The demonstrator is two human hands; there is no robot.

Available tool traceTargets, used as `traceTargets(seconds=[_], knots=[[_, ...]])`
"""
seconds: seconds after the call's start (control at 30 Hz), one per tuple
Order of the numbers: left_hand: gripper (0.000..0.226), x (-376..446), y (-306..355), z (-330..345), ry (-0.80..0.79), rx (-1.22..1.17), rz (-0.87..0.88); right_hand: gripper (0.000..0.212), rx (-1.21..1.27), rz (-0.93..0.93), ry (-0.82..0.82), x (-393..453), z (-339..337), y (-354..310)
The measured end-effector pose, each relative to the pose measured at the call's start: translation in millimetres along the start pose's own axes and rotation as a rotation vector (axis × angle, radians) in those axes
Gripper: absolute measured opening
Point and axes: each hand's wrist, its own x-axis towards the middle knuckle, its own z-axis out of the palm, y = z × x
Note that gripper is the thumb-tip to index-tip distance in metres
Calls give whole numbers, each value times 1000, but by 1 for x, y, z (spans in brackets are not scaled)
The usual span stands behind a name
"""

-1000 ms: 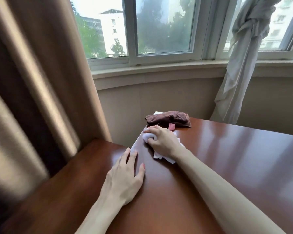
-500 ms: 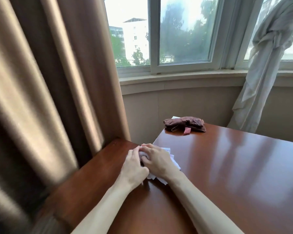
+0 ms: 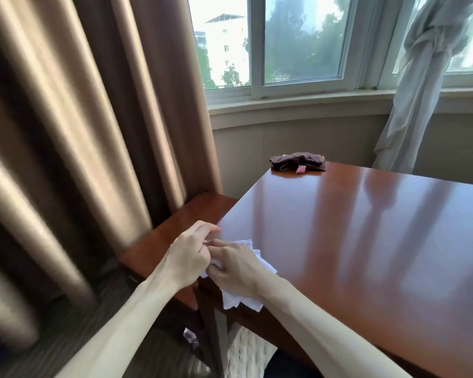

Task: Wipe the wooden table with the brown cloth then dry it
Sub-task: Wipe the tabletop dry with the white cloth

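Both hands, left hand (image 3: 189, 255) and right hand (image 3: 234, 264), grip the white cloth (image 3: 242, 298) at lower centre; overhanging the wooden table (image 3: 352, 227) edge, it may slip off.

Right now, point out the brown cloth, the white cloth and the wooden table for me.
brown cloth (image 3: 298, 162): head view, middle of the bunched fabric at the table's far corner.
white cloth (image 3: 242, 301): head view, lower folds below the right hand.
wooden table (image 3: 352, 227): head view, bare glossy top.

Both forearms reach forward, the left hand (image 3: 189, 257) and right hand (image 3: 236, 266) meeting (knuckles up), fingers curled, touching each other.
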Motion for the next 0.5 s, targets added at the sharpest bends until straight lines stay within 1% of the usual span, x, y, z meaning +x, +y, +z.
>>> traceTargets(seconds=[0.03, 0.07, 0.1, 0.17, 0.2, 0.23, 0.27, 0.3, 0.37, 0.43, 0.47, 0.5], knots=[[51, -7, 0, 0, -4, 18, 35, 31, -6, -26, -37, -17, -11, 1], [48, -13, 0, 1, -14, 53, 65, 38, -22, -11, -45, -34, -25, 8], [49, -19, -1, 2, -47, 93, 88, 44, -59, 51, -17, -51, -41, 22], [61, -32, -2, 9, -146, 172, 122, 45, -140, 284, 127, -79, -79, 60], [66, -37, -4, 12, -169, 218, 134, 42, -173, 396, 223, -87, -94, 78], [70, -41, -6, 14, -163, 256, 149, 38, -208, 467, 299, -95, -103, 86], [73, -43, -7, 16, -136, 284, 162, 36, -235, 481, 330, -102, -103, 83], [73, -43, -7, 16, -97, 304, 173, 36, -239, 454, 308, -106, -96, 69], [71, -40, -5, 16, -41, 335, 209, 39, -186, 334, 208, -116, -71, 28], [70, -36, -4, 18, -14, 340, 233, 44, -159, 215, 117, -117, -55, 8], [70, -34, -3, 19, -10, 345, 236, 44, -147, 223, 124, -106, -57, 12], [70, -33, -2, 18, -6, 343, 241, 43, -136, 280, 163, -92, -60, 22]])
